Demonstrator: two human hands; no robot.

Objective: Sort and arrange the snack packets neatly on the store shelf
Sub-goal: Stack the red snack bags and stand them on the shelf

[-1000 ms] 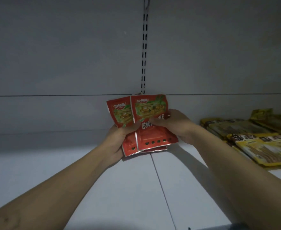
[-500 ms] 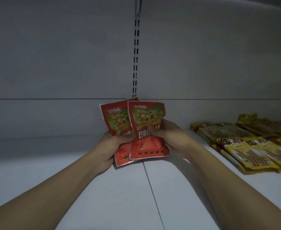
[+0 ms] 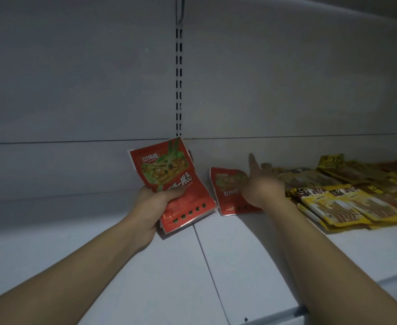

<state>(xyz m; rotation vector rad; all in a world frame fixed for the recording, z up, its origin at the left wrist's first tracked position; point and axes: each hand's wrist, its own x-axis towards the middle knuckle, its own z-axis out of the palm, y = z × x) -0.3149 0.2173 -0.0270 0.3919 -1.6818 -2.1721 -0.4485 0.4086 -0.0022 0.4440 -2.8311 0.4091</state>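
My left hand [image 3: 154, 202] grips a small stack of red snack packets [image 3: 169, 181] above the white shelf [image 3: 122, 266], thumb across the front one. One more red packet [image 3: 228, 191] stands tilted on the shelf just to the right, near the back wall. My right hand [image 3: 262, 184] is beside and partly in front of that packet with its fingers stretched out; whether it still touches the packet I cannot tell. To the right lie several yellow and brown snack packets [image 3: 347, 202].
The grey back panel [image 3: 75, 90] has a slotted upright [image 3: 179, 78] at its middle. A seam [image 3: 206, 259] divides the shelf boards. The shelf's front edge [image 3: 333, 310] runs at the lower right.
My right hand took one red packet off the stack, carried it to the right and set it against the back of the shelf, then spread its fingers. The left hand keeps the remaining packets.
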